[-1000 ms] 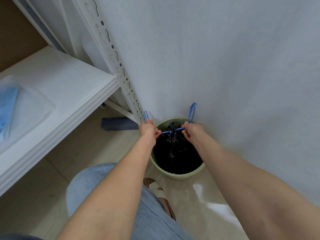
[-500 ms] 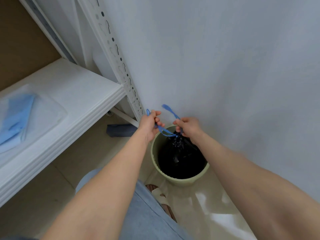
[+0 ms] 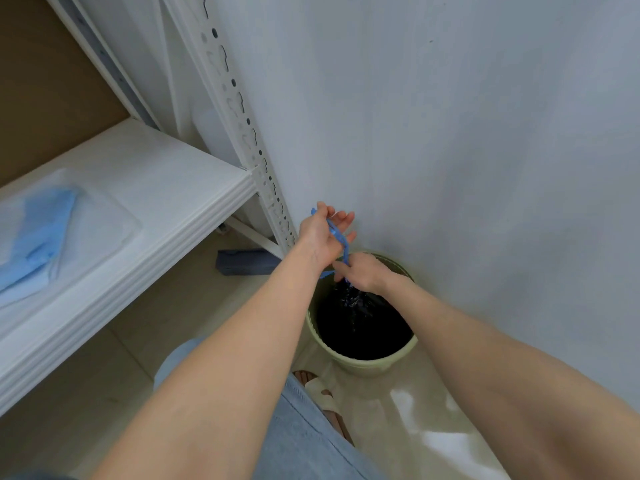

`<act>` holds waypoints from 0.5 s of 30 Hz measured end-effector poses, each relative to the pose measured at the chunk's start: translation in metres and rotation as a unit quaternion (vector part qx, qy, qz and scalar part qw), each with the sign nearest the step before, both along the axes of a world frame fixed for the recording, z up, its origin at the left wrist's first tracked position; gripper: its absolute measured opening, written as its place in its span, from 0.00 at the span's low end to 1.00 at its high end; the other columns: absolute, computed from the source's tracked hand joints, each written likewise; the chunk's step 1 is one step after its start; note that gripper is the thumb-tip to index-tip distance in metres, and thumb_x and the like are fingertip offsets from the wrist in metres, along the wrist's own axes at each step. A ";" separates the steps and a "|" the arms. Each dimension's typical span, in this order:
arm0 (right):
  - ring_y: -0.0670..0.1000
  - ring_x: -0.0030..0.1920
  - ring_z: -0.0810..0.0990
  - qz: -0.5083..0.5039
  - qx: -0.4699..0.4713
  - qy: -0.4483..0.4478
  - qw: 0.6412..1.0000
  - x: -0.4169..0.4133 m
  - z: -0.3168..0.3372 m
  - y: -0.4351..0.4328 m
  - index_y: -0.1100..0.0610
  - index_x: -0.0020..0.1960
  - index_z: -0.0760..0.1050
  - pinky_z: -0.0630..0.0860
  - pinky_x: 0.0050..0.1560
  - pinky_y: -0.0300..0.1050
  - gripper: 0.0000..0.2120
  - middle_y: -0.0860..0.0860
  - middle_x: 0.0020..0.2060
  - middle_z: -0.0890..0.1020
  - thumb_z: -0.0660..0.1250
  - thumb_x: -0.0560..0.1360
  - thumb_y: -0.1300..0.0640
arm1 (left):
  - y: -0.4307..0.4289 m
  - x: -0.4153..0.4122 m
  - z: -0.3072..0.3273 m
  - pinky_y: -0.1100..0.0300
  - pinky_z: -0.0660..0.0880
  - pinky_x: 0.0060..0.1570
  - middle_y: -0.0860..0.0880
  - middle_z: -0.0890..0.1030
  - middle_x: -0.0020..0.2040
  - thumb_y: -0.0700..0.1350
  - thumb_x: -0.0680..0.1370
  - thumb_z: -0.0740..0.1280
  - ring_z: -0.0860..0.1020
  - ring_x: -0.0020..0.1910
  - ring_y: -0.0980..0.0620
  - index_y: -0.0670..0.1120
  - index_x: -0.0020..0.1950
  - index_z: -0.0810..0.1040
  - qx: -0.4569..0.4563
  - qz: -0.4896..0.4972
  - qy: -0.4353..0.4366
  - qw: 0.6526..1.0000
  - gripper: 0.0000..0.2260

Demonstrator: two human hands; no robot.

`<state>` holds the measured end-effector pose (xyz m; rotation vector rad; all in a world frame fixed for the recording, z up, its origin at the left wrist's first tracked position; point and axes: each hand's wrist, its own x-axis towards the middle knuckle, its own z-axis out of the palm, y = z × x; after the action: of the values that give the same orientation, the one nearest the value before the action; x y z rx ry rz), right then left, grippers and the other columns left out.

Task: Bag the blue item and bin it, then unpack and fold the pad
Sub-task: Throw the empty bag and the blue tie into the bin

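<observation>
While our left hand [image 3: 322, 237] grips the blue tie [image 3: 336, 233], fingers [image 3: 346, 219] half curled, our right hand [image 3: 365, 271] pinches it at the neck of the glossy, crinkled black bag [image 3: 363, 320], which sits in the green bin [image 3: 367, 367] on the floor [image 3: 86, 393] by the wall [image 3: 450, 133].

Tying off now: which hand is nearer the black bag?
Right. The right hand is at the neck of the black bag; the left hand is higher, holding the blue tie.

Left hand [image 3: 320, 239] and right hand [image 3: 367, 276] hold blue ties [image 3: 336, 234] above a black bag [image 3: 363, 323] in a green bin [image 3: 367, 368].
</observation>
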<state>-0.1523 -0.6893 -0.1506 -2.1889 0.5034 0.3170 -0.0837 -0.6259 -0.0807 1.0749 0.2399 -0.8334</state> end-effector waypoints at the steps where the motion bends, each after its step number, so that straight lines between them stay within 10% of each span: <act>1: 0.54 0.49 0.78 -0.018 0.029 -0.006 0.999 0.000 0.000 -0.001 0.59 0.50 0.82 0.73 0.53 0.45 0.19 0.55 0.47 0.81 0.55 0.81 0.51 | 0.001 0.003 -0.002 0.44 0.62 0.68 0.48 0.78 0.42 0.58 0.81 0.53 0.78 0.48 0.51 0.46 0.43 0.72 0.027 -0.027 -0.033 0.999 0.19; 4: 0.48 0.36 0.71 -0.080 0.123 -0.009 0.989 -0.003 0.005 -0.009 0.63 0.55 0.81 0.67 0.36 0.38 0.20 0.49 0.34 0.72 0.53 0.83 0.53 | 0.017 0.012 -0.011 0.48 0.61 0.66 0.48 0.78 0.60 0.62 0.81 0.48 0.71 0.63 0.52 0.47 0.67 0.71 0.243 -0.150 -0.218 0.933 0.27; 8: 0.45 0.31 0.65 -0.109 0.193 -0.005 0.975 -0.004 0.003 -0.017 0.59 0.48 0.79 0.63 0.32 0.35 0.19 0.49 0.32 0.71 0.52 0.84 0.52 | 0.039 0.013 -0.043 0.57 0.71 0.61 0.48 0.78 0.58 0.49 0.81 0.60 0.75 0.59 0.51 0.44 0.69 0.73 0.320 -0.300 -0.397 0.806 0.17; 12: 0.44 0.32 0.70 -0.136 0.217 0.001 0.967 -0.002 0.001 -0.020 0.52 0.41 0.74 0.66 0.36 0.37 0.16 0.48 0.35 0.77 0.53 0.83 0.52 | 0.039 0.015 -0.051 0.70 0.74 0.28 0.48 0.80 0.36 0.37 0.77 0.67 0.73 0.30 0.55 0.36 0.55 0.81 0.382 -0.278 -0.390 0.791 0.09; 15: 0.44 0.32 0.71 -0.192 0.222 -0.013 0.956 0.000 -0.004 -0.026 0.53 0.41 0.74 0.67 0.35 0.35 0.11 0.49 0.34 0.78 0.57 0.81 0.58 | 0.041 0.017 -0.047 0.71 0.75 0.27 0.48 0.77 0.32 0.36 0.76 0.69 0.73 0.29 0.56 0.36 0.52 0.81 0.385 -0.307 -0.337 0.802 0.07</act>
<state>-0.1521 -0.7154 -0.1550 -1.6177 0.7497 0.1667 -0.0666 -0.5848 -0.1272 2.2261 -0.4549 -0.8713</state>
